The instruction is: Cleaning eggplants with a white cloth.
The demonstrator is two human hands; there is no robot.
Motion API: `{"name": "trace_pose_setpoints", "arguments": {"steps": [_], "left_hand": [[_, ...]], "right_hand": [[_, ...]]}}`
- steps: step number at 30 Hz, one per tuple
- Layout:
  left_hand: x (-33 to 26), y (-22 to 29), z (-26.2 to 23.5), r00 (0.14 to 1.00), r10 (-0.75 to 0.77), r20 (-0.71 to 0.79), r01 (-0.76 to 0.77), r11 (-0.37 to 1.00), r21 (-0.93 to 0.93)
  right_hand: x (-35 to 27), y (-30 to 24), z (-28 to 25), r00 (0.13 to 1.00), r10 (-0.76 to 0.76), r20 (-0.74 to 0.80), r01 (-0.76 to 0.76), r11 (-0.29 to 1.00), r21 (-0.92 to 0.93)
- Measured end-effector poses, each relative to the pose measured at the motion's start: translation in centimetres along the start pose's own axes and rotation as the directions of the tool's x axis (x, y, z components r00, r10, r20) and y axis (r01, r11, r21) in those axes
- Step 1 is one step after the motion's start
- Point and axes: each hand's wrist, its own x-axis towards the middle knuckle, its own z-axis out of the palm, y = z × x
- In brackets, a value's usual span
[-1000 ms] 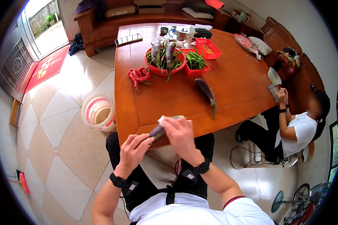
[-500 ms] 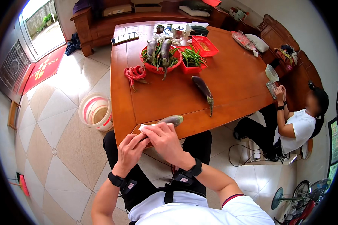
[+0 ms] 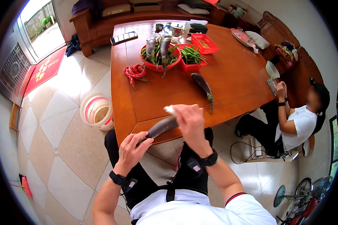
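- Head view looks down on a person seated at the near edge of a wooden table [image 3: 233,75], both forearms coming up from the lower edge.
- Left hand [image 3: 133,148] is clenched around the lower end of a long dark purple eggplant [image 3: 161,127], which slants up to the right over the table's near edge.
- Right hand [image 3: 189,118] is closed over the eggplant's upper end, and something small and whitish [image 3: 169,109] pokes out past its fingers; what it is cannot be told.
- Second eggplant [image 3: 202,85] lies loose on the tabletop, well apart from the hands, its stem end pointing toward the near edge.
- Red round basin [image 3: 158,64] stands farther back and holds more eggplants stood on end among green leafy vegetables.
- Red rectangular basket [image 3: 189,62] touches the basin on its right and is filled with long green beans or peppers; which cannot be told.
- Another red basket [image 3: 204,43] sits behind it, with something yellowish in the bottom.
- Red plastic bag [image 3: 135,71] lies crumpled to the left of the basin.
- White bucket with pink bands [image 3: 97,110] stands on the tiled floor beside the table's left edge; its contents are unclear.
- Another person [image 3: 296,120] in a white shirt sits at the table's right side, hands near a small device.
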Motion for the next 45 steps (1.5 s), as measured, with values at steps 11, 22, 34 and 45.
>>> {"name": "trace_pose_setpoints", "arguments": {"steps": [11, 22, 34, 45], "left_hand": [[1.3, 0.3, -0.8, 0.961, -0.260, 0.092, 0.274, 0.935, -0.223], [3.8, -1.8, -2.7, 0.815, -0.516, 0.263, 0.571, 0.639, -0.515], [21.0, -8.4, -2.5, 0.732, -0.681, 0.024, 0.554, 0.574, -0.603], [27.5, -13.9, 7.3, 0.494, -0.868, 0.053, 0.591, 0.291, -0.753]], "right_hand": [[-0.7, 1.2, 1.9, 1.000, 0.000, -0.002, 0.000, 0.999, 0.041], [-3.6, 5.9, 2.1, 0.986, 0.159, -0.047, -0.154, 0.984, 0.093], [-3.8, 6.0, 2.1, 0.990, 0.126, -0.070, -0.125, 0.992, 0.020], [-3.9, 5.3, 2.2, 0.989, 0.146, -0.037, -0.144, 0.989, 0.043]]}}
